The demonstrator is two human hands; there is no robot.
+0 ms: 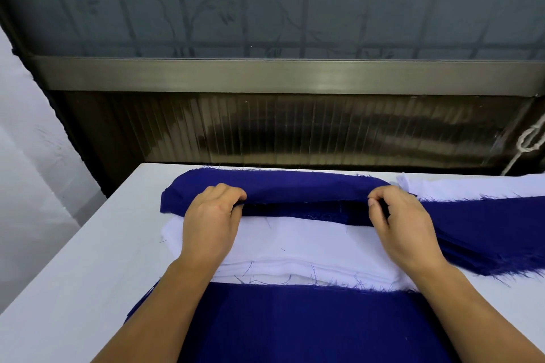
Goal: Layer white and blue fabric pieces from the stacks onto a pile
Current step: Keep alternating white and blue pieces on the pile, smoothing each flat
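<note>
Two hands hold a blue cloth [277, 186] by its near edge, the left hand [211, 224] on one end and the right hand [404, 224] on the other, with fingers curled around it. The blue cloth is rolled over at the far side of a pile [295, 244] with white cloth on top. More blue cloth [495, 233] and white cloth [460, 188] lie to the right on the white table [73, 274], and another blue piece [295, 321] lies nearest the person.

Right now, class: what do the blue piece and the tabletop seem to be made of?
Blue piece: woven cloth, matte, probably cotton-like; loose threads fray from its edges, and it folds softly where both hands grip it. Tabletop: smooth, white, hard-looking, perhaps laminate; material uncertain.
</note>
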